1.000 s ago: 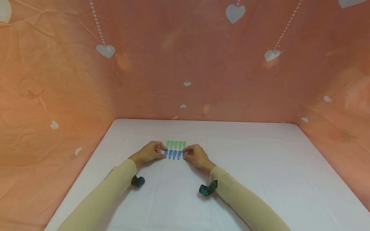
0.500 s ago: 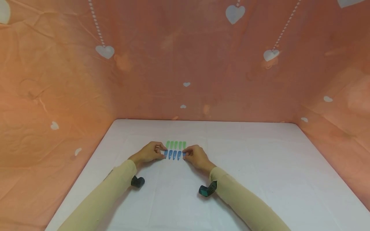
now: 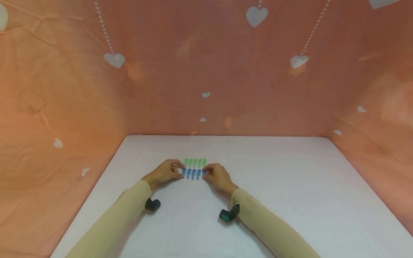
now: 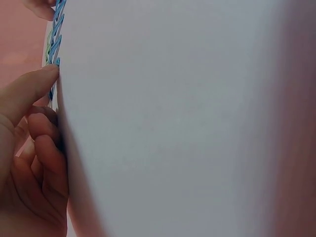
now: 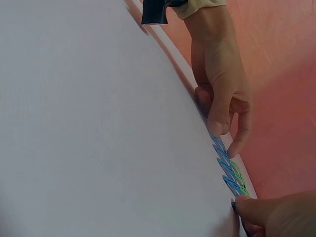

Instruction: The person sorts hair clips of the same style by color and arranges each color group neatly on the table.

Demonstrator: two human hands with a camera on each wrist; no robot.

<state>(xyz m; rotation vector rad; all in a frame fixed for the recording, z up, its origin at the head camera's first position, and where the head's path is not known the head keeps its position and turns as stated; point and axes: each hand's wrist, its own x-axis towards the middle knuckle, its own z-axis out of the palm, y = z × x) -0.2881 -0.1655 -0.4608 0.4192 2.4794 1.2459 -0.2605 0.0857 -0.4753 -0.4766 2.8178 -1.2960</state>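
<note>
Several blue, tapered hair clips (image 3: 193, 174) lie in a row on the white table (image 3: 290, 186), pointed ends toward me. Behind them runs a parallel row of green hair clips (image 3: 195, 162). My left hand (image 3: 165, 171) holds the leftmost blue clip (image 3: 184, 172) between thumb and forefinger, thumb at the near end. At the other end of the row, my right hand (image 3: 219, 176) pinches the rightmost blue clip (image 3: 204, 173), which its fingers partly cover. In the right wrist view both hands flank the blue clips (image 5: 226, 168), with green clips (image 5: 239, 173) just beyond.
Dark wrist cameras hang under both sleeves, one at the left wrist (image 3: 152, 205) and one at the right (image 3: 229, 213). An orange cloth backdrop (image 3: 180, 79) with pale hearts rises behind the table and along both sides.
Both hands stay at the ends of the blue row, almost still. The whole head view has shifted slightly; the clips keep their arrangement.
</note>
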